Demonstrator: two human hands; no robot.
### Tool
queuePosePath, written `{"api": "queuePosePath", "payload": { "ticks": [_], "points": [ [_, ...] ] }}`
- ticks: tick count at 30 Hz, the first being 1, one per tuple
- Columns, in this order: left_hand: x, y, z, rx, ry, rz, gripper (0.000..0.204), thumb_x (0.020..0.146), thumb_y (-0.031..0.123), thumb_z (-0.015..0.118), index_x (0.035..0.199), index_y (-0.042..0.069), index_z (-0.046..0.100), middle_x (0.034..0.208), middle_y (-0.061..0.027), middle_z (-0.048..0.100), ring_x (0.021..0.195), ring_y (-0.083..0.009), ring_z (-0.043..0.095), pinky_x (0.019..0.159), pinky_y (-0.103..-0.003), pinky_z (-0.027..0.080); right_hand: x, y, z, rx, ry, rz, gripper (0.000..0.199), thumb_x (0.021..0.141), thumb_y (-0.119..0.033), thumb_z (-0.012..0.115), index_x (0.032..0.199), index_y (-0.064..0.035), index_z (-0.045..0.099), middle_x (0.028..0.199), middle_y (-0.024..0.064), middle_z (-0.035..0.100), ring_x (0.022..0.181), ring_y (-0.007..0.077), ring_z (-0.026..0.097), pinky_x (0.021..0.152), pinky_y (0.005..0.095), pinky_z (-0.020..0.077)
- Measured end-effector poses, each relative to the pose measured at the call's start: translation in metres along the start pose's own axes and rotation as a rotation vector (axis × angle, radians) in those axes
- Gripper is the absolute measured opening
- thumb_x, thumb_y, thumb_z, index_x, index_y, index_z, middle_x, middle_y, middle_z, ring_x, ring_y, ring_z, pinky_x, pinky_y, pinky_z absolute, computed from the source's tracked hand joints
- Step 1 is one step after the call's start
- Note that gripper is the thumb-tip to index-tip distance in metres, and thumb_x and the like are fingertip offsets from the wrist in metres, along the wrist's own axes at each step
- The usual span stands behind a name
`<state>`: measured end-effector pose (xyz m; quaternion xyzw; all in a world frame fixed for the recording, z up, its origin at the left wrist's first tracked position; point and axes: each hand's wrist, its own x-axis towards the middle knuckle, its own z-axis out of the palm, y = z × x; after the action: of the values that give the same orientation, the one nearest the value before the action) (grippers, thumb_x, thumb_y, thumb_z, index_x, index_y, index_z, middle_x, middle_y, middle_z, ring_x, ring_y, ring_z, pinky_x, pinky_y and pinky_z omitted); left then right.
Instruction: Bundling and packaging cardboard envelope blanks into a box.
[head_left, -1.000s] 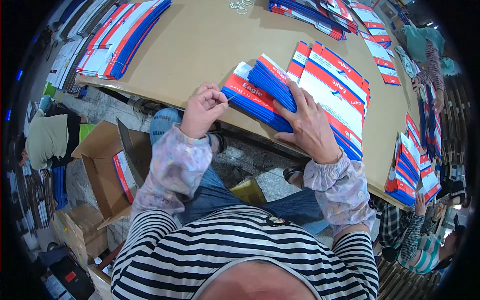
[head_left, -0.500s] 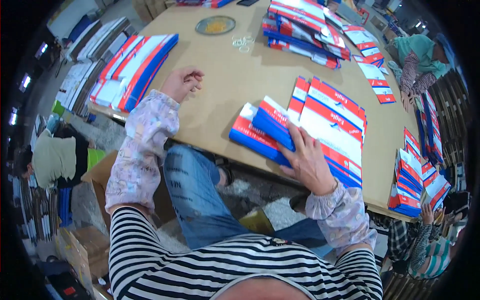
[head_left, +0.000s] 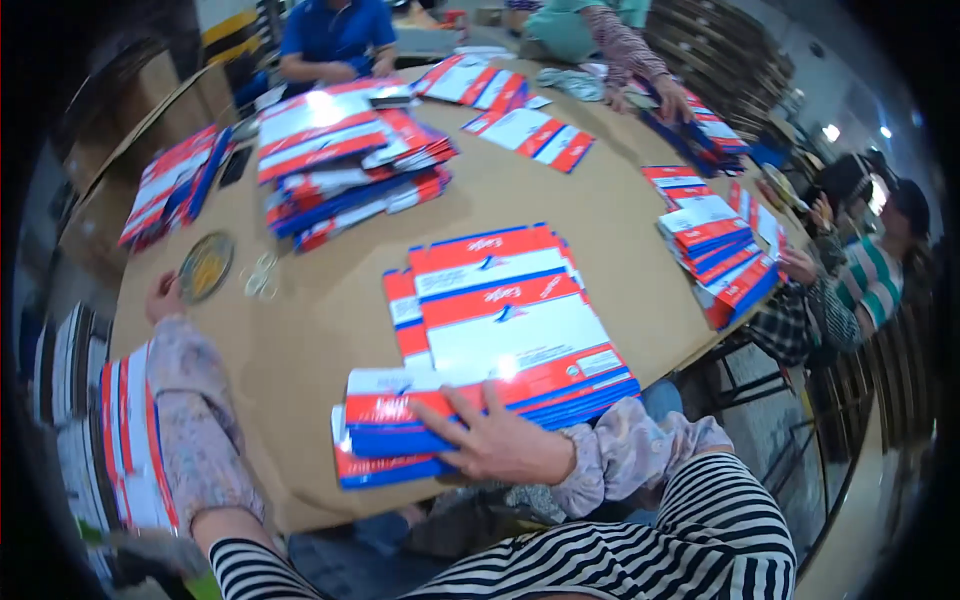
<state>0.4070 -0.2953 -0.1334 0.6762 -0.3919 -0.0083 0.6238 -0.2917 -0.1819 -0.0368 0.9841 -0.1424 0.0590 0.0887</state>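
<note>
My right hand [head_left: 510, 445] lies with fingers spread on a small stack of flat, folded cartons [head_left: 375, 435] in red, white and blue at the table's near edge. Just beyond it, and partly under my wrist, is a larger stack of the same cartons [head_left: 510, 300]. My left hand [head_left: 163, 297] is stretched out to the left side of the table, at the rim of a shallow round dish [head_left: 190, 257] with thin yellow bands in it. Its fingers are blurred and partly hidden, so whether they pinch anything cannot be made out.
Pale loose rings [head_left: 261, 277] lie beside the dish. A tall carton pile [head_left: 350, 150] stands at the far left, another pile [head_left: 135, 440] by my left forearm. Across the table sits a person in blue [head_left: 338, 40]; co-workers' hands [head_left: 672, 100] handle cartons at the right.
My left hand has moved outward from above the table to the dish. My right hand stays on the small carton stack. The whole view has swung round to the right.
</note>
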Motion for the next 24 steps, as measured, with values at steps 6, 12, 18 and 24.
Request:
{"api": "queuePosePath", "payload": {
  "ticks": [6, 12, 18, 24],
  "points": [
    [0.038, -0.022, 0.051, 0.399, -0.134, -0.011, 0.046, 0.083, 0.019, 0.070, 0.122, -0.001, 0.057, 0.116, -0.0148, 0.062, 0.105, -0.0225, 0.060, 0.093, -0.032, 0.045, 0.000, 0.004, -0.014, 0.038, -0.008, -0.026, 0.021, 0.086, -0.031, 0.057, 0.099, -0.0199, 0.068, 0.146, 0.0204, 0.030, 0.119, 0.0441, 0.045, 0.074, 0.0606, 0.0481],
    [-0.071, 0.044, 0.041, 0.171, -0.450, 0.008, 0.052, 0.090, 0.032, 0.061, 0.125, -0.005, 0.052, 0.118, -0.0161, 0.060, 0.110, -0.0249, 0.055, 0.097, -0.034, 0.041, 0.003, 0.001, -0.005, 0.040, 0.031, -0.034, 0.020, 0.085, -0.032, 0.060, 0.097, -0.0186, 0.068, 0.146, 0.0202, 0.029, 0.122, 0.0452, 0.043, 0.077, 0.0600, 0.0506],
    [-0.313, 0.280, 0.027, -0.296, -1.067, -0.586, 0.053, 0.096, 0.037, 0.048, 0.137, 0.004, 0.041, 0.133, -0.0094, 0.049, 0.124, -0.0222, 0.046, 0.100, -0.036, 0.040, -0.008, -0.003, 0.000, -0.027, 0.151, -0.028, 0.020, 0.087, -0.035, 0.056, 0.088, -0.0205, 0.070, 0.146, 0.0192, 0.032, 0.117, 0.0454, 0.045, 0.073, 0.0595, 0.0485],
    [-0.381, 0.307, 0.053, -0.273, -0.853, -0.378, 0.038, 0.094, 0.022, 0.055, 0.125, 0.000, 0.052, 0.117, -0.0141, 0.057, 0.107, -0.0214, 0.054, 0.093, -0.034, 0.043, -0.002, 0.002, -0.006, 0.013, 0.018, -0.020, 0.029, 0.077, -0.038, 0.063, 0.096, -0.0156, 0.070, 0.148, 0.0203, 0.027, 0.121, 0.0452, 0.041, 0.079, 0.0593, 0.0464]
  ]
}}
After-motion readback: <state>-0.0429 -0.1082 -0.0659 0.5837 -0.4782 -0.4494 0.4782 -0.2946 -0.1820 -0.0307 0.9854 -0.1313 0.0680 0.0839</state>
